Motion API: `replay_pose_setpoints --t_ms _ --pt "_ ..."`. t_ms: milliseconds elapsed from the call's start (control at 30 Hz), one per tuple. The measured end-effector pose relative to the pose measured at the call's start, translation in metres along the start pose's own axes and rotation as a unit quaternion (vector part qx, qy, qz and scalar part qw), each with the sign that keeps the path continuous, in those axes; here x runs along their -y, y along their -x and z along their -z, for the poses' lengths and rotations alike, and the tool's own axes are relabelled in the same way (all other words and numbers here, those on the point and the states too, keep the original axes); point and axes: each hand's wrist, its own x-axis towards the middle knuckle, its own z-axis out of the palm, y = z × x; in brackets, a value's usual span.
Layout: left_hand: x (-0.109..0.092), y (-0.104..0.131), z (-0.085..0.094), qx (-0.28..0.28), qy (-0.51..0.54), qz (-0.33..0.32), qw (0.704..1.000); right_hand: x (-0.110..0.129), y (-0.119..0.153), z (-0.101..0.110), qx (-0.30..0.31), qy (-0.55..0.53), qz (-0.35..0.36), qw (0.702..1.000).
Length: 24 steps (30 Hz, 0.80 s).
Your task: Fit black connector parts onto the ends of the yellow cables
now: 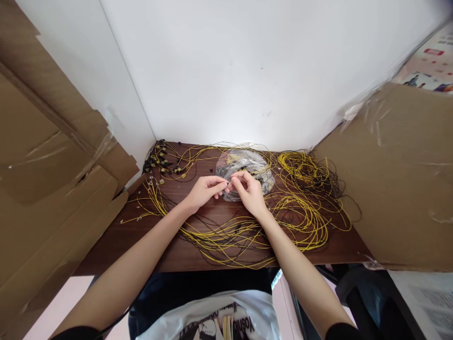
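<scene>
My left hand (208,191) and my right hand (247,188) meet over the middle of the table, fingertips pinched close together. A tiny dark piece shows at the left fingertips; it is too small to name. What the right fingers pinch is hidden. Just behind the hands lies a clear plastic bag (221,165) with small parts in it. Yellow and black wires (215,236) run in a loose bundle under both forearms. Black and yellow connectors (159,156) sit clustered at the wires' ends, at the back left.
Tangled coils of yellow and black wire (300,165) cover the right of the brown table (106,250). Cardboard panels (53,165) stand on the left, and another cardboard sheet (396,179) on the right. A white wall (240,71) rises behind.
</scene>
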Motion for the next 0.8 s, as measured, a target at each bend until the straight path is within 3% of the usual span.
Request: replay_pose_setpoints --t_ms 233,800 --pt "-0.0029 0.0013 -0.0003 0.006 -0.004 -0.001 1.000 0.0053 -0.0004 0.0025 0.007 0.082 0.024 0.996" --pt "0.0014 0.0002 0.0001 0.002 0.028 0.018 0.999 0.0084 0.0003 0.0030 -0.008 0.087 0.010 0.996"
